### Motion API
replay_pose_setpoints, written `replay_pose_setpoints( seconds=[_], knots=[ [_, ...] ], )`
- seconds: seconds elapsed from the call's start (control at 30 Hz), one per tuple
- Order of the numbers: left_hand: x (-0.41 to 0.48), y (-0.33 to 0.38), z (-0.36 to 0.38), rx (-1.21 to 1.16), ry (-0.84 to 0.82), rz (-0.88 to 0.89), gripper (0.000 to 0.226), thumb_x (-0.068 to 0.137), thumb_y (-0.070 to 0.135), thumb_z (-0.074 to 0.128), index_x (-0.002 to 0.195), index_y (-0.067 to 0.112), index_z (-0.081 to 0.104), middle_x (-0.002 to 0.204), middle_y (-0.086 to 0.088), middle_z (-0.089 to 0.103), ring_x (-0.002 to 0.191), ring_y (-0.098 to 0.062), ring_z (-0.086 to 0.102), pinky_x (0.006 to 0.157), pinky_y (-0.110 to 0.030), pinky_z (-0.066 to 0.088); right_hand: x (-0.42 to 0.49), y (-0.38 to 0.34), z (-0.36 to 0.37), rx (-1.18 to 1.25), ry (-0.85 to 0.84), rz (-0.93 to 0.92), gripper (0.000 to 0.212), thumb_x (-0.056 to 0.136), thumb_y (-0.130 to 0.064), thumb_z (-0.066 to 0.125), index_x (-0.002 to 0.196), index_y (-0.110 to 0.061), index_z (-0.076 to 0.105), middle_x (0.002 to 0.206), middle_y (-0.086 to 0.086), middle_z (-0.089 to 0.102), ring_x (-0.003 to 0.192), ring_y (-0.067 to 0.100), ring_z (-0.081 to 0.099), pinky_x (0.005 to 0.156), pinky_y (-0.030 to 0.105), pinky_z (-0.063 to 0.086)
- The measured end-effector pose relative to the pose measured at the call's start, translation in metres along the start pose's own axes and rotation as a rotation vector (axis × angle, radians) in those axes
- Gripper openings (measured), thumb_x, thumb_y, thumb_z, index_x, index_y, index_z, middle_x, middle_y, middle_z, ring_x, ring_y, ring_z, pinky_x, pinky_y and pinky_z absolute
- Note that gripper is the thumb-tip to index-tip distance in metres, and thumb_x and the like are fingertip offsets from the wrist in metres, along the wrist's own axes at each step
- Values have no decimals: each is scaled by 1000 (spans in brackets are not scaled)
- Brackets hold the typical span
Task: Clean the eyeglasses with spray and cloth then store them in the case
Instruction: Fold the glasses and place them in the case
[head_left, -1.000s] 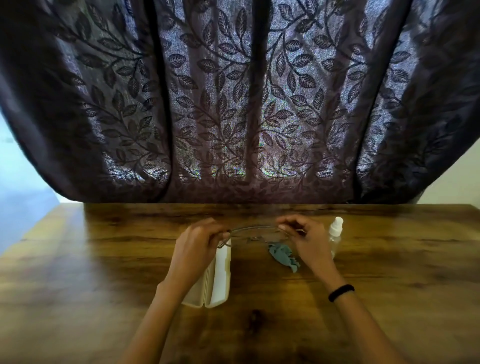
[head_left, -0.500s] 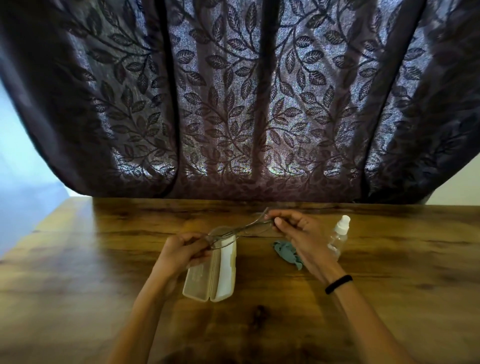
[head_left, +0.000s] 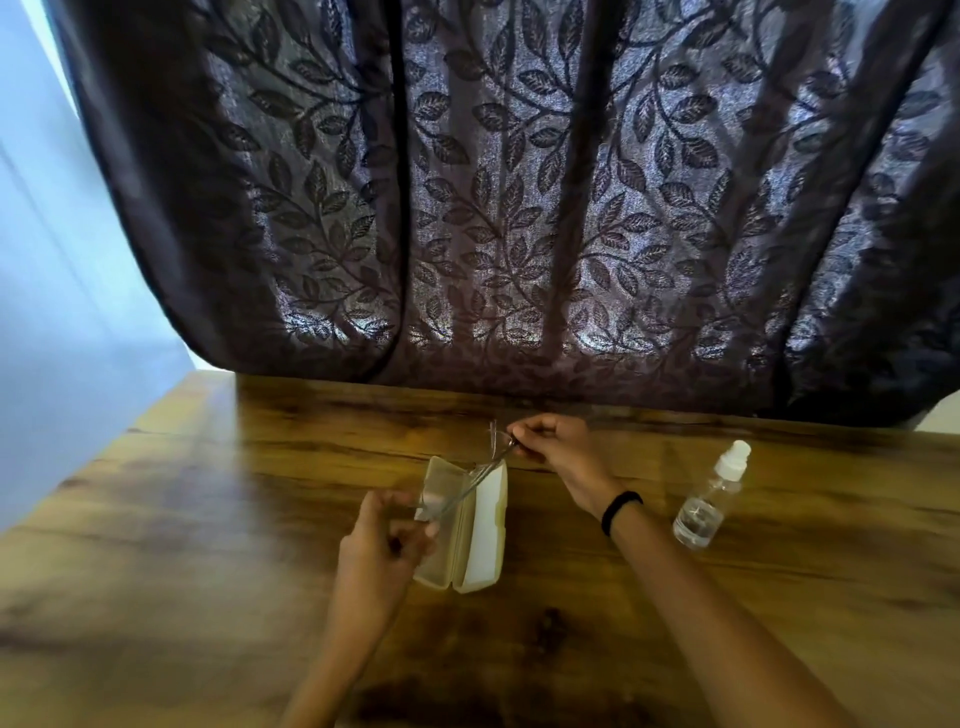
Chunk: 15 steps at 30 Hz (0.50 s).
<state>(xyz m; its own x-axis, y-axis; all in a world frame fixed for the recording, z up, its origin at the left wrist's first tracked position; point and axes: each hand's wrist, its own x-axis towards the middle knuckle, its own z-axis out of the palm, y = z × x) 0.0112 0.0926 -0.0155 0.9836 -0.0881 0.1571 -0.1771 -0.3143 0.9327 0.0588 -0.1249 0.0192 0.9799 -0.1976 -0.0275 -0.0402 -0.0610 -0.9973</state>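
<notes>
While both forearms reach in from 6 o'clock over the table (head_left: 208, 545), the left hand (head_left: 382, 540) sits nearest, at 9 o'clock of the case (head_left: 485, 530) and touching its near-left edge. Its fingers (head_left: 410, 519) are curled narrow around the near end of the glasses (head_left: 467, 486); blur hides whether they pinch a lens or a temple. The case lies open and flat on the wood, two pale halves side by side, long axis running 6 to 12 o'clock. The glasses are held above the case's far half, slanting from the left hand toward 1 o'clock; whether they touch the case cannot be told.

At 1 o'clock of the case, the right hand (head_left: 558, 452) is closed on the far end of the glasses, thumb and forefinger pinching the thin frame. A black band (head_left: 621, 512) circles the right wrist.

At 3 o'clock of the case, well apart from it, the spray bottle (head_left: 709, 499) stands on the table, clear with a white cap, touched by neither hand, near the right forearm.

Beyond, at 12 o'clock, a dark curtain (head_left: 519, 208) with a leaf pattern hangs to the table's far edge. Pale wall (head_left: 62, 312) shows at 10 o'clock.
</notes>
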Motion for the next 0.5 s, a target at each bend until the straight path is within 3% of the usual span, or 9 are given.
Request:
replay_pose_setpoints(
  seconds=[0.1, 0.23, 0.4, 0.5],
  knots=[
    [-11, -4, 10, 126, 38, 64, 35, 80, 11, 67, 103, 19, 41, 79, 13, 65, 64, 5, 64, 52, -8, 49, 5, 4, 2, -78, -29, 30, 20, 86, 2, 56, 103, 12, 61, 87, 14, 64, 69, 12, 58, 62, 13, 52],
    [-21, -5, 21, 254, 27, 53, 32, 83, 11, 63, 108, 16, 44, 88, 6, 69, 60, 7, 61, 51, -7, 48, 11, 7, 6, -221, -63, 29, 20, 86, -1, 58, 102, 10, 63, 96, 21, 65, 70, 13, 58, 63, 15, 50],
    [-30, -2, 29, 487, 2, 118, 22, 90, 27, 55, 109, 22, 46, 93, 5, 70, 74, -12, 68, 62, -30, 57, 16, 11, 11, -351, -101, -30, 16, 86, 0, 57, 99, 5, 65, 107, 17, 66, 97, 18, 59, 73, 15, 48],
    [-34, 0, 35, 537, -11, 139, 22, 91, 33, 51, 111, 24, 45, 92, 8, 69, 72, -6, 66, 58, -18, 51, 16, 16, 11, -399, -133, -46, 16, 86, 2, 56, 100, 2, 65, 109, 17, 66, 106, 22, 59, 87, 23, 46]
  ],
)
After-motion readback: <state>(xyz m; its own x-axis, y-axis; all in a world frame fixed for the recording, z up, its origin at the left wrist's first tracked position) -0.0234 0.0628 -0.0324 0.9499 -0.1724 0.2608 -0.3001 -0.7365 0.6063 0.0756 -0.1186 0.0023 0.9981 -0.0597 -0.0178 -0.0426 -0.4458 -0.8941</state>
